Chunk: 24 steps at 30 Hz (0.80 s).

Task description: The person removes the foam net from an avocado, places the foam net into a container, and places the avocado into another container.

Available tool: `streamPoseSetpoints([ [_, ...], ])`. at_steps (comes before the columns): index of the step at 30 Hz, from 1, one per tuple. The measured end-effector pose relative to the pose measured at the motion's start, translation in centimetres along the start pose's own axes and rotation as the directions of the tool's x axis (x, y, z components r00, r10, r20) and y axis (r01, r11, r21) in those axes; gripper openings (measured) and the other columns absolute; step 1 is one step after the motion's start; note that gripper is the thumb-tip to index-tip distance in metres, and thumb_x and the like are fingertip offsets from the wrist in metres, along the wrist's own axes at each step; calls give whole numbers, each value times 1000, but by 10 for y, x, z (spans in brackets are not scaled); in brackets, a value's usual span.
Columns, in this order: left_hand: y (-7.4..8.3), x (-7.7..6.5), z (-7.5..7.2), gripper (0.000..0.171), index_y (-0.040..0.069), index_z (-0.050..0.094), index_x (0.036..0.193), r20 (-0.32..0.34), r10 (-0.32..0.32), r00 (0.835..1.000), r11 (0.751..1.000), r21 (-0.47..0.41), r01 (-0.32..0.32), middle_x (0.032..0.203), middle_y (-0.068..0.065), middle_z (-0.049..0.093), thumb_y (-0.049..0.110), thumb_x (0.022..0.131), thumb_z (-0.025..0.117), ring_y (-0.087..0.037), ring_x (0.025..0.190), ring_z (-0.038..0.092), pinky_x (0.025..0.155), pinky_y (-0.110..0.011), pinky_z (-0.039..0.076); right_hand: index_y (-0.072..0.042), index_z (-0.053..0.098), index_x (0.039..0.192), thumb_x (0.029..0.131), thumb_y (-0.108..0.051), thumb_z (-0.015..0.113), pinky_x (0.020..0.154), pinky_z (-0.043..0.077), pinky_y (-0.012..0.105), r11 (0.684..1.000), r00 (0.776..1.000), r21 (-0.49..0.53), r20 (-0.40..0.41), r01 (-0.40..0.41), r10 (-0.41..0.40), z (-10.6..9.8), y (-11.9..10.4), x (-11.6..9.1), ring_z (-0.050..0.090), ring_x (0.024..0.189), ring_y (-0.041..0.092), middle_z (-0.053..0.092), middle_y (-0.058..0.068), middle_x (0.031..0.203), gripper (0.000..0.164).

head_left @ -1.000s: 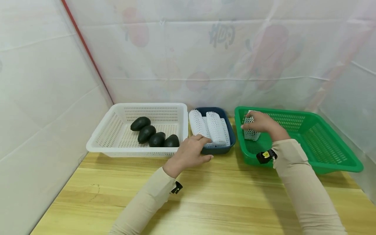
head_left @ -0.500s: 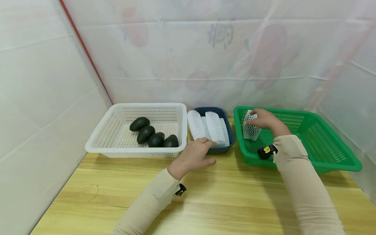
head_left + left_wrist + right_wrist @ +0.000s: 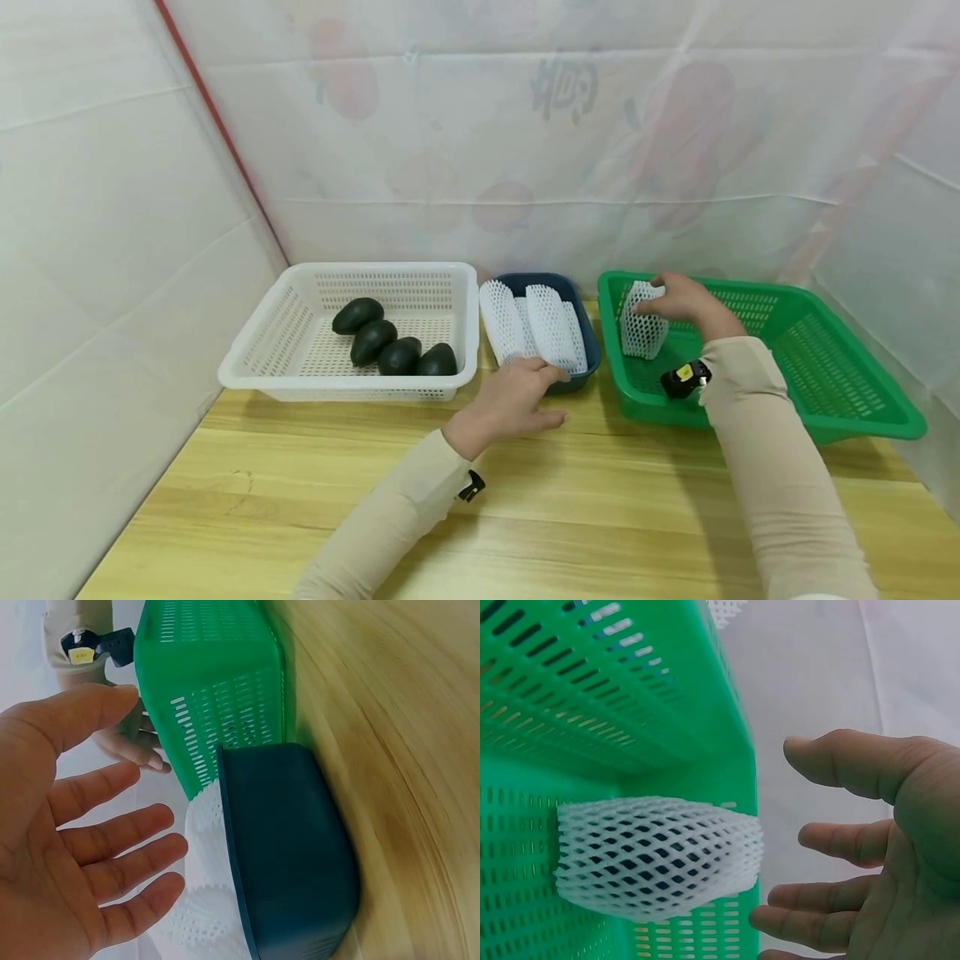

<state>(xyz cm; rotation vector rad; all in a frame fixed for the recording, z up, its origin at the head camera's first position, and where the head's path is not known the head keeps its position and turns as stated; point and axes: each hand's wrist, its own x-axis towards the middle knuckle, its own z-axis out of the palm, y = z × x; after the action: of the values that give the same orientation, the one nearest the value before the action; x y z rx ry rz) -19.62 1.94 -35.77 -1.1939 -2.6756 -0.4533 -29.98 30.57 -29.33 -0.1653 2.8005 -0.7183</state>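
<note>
A white foam net sleeve [image 3: 642,327] with something dark inside, likely an avocado, stands in the left back corner of the green basket [image 3: 855,417]. Just above and beside it hovers my right hand [image 3: 684,302]; in the right wrist view, a gap separates its spread fingers from the sleeve [image 3: 660,859]. My left hand [image 3: 516,398] hangs in front of the small dark blue bin [image 3: 592,350], holding nothing, its fingers relaxed and apart in the left wrist view. Inside that bin lie several white foam net sleeves [image 3: 551,325].
On the left, a white basket [image 3: 345,384] contains several dark green avocados [image 3: 372,342]. The containers stand in a row at the back of a wooden table [image 3: 570,517]. White sheeting [image 3: 450,150] hangs behind and at both sides.
My right hand has let go of the wrapped item in the green basket and risen slightly up and right. The left hand has drifted right along the blue bin's front.
</note>
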Motion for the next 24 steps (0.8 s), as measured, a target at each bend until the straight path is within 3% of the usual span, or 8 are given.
streamPoseSetpoints([
  [9,5,3,5,45,13,62,119,18,12,1000,1000,-3,-12,113,0,60,39,82,68,-14,102,55,85,-25,44,18,22,137,90,-40,56,90,30,63,999,1000,41,-8,-23,24,-5,12,6,22,121,55,18,40,137,82],
  [15,9,4,8,45,12,61,119,35,23,999,1000,-14,-22,114,0,59,37,83,68,-14,105,54,88,-24,42,18,14,138,92,-31,55,91,29,64,990,998,125,15,-62,60,0,25,14,18,122,56,10,41,138,79],
  [24,16,11,17,48,14,59,123,116,15,993,1000,5,-16,115,0,58,39,83,67,-13,104,53,85,-25,43,16,6,141,92,-33,54,89,32,65,971,991,202,77,-125,112,10,53,19,21,121,57,8,40,140,84],
])
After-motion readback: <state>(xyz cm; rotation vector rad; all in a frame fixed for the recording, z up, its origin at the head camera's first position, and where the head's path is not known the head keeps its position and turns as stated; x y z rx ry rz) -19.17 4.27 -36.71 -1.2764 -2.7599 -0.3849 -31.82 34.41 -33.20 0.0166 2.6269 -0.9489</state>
